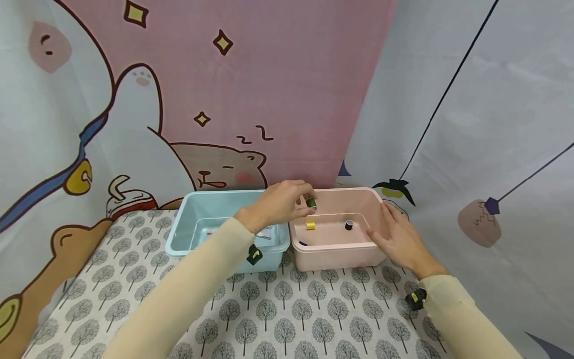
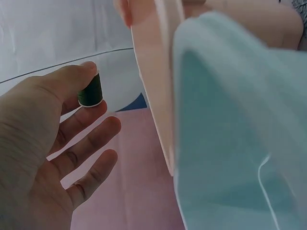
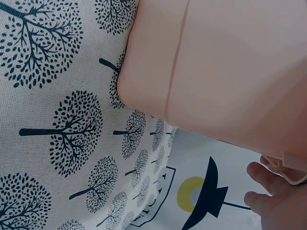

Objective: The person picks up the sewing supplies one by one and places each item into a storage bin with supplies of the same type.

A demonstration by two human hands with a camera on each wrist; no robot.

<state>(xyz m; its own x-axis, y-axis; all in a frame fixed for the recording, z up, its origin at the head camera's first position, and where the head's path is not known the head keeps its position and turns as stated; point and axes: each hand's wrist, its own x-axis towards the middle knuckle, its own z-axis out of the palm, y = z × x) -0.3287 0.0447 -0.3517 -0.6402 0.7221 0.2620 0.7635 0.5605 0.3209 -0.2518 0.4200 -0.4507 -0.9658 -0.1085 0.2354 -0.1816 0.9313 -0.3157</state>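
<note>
- We hold a dark green thread spool pinched between the thumb and forefinger of our left hand, just above the near-left part of the pink bin, at about ten o'clock from that bin's centre.
- In the left wrist view the spool sits at the fingertips while the other three fingers fan out loosely below it; a light tip grip like this seems suited to so small a reel.
- Our left forearm crosses over the blue bin, which stands touching or just beside the pink bin, at nine o'clock from it.
- Our right hand lies flat and relaxed against the right wall of the pink bin, at three o'clock, fingers straight and grasping nothing; we judge it is steadying the bin so it stays put.
- In the right wrist view only a few fingertips show by the bin's rim.
- Inside the pink bin lie a yellow spool near the centre-left and a black spool toward the right, well apart from each other.
- Something with red and white lies in the blue bin, mostly hidden by our wrist.
- Both bins rest on a tree-patterned cloth before a cartoon backdrop.
</note>
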